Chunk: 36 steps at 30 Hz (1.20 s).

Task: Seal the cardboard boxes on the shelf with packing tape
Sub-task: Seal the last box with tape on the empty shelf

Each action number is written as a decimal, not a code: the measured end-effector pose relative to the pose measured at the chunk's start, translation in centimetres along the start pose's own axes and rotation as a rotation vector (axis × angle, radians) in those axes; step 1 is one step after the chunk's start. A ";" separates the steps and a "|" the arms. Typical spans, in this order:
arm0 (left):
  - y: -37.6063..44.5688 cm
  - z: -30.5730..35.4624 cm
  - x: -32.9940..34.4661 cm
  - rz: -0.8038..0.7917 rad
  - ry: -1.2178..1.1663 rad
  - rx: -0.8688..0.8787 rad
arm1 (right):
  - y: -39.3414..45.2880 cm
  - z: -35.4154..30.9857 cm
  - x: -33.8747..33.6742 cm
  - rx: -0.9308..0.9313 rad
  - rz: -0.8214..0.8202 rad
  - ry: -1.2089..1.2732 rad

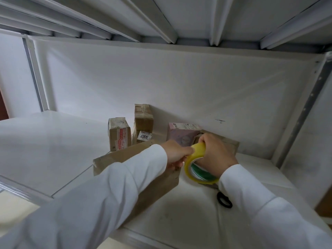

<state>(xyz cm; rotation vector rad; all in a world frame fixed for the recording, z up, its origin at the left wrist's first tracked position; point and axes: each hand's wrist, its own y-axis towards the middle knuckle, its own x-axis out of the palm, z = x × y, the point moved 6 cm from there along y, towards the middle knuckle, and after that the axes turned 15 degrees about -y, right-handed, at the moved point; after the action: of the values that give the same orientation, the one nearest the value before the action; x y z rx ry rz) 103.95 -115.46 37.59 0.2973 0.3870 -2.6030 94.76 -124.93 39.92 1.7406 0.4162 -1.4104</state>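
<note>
A yellowish roll of packing tape [195,167] with a green-and-white core is held upright above the white shelf [53,150]. My right hand [215,155] grips the roll with fingers through its hole. My left hand [177,153] pinches the roll's outer edge at the top left. Under my left forearm lies a large brown cardboard box [125,155]. Behind stand two small taped brown boxes [119,136] [143,123], a pinkish box [181,134] and a brown box [230,143] partly hidden by my right hand.
Black-handled scissors [224,199] lie on the shelf beside my right sleeve. The shelf's back panel [161,83] stands close behind the boxes, a perforated metal upright [305,108] rises at right, and the upper shelf's ribs [161,18] hang overhead.
</note>
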 end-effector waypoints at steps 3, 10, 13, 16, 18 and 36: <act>0.5 0.0 0.4 0.014 -0.111 0.007 | 0.0 0.2 -0.4 -0.009 -0.001 -0.051; -0.7 2.1 -0.5 0.324 0.405 0.376 | -0.5 -0.2 -0.5 -0.043 -0.329 0.373; -0.9 2.1 -1.7 0.396 0.376 0.434 | -1.6 -0.1 0.0 -0.018 -0.568 0.674; -0.8 2.3 -3.2 0.460 0.399 0.443 | -2.5 -0.2 1.2 -0.058 -0.637 0.695; -0.3 2.3 -3.5 0.470 0.427 0.422 | -2.0 -0.3 0.6 -0.007 -0.560 0.730; -0.6 2.1 -5.2 0.342 0.423 0.500 | -1.4 0.4 1.9 -0.091 -0.820 0.338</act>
<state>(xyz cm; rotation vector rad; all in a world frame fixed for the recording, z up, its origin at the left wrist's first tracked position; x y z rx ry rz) 107.80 -113.35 41.10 0.9984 -0.1787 -2.2488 94.09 -124.82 37.65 1.8126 1.4817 -1.5798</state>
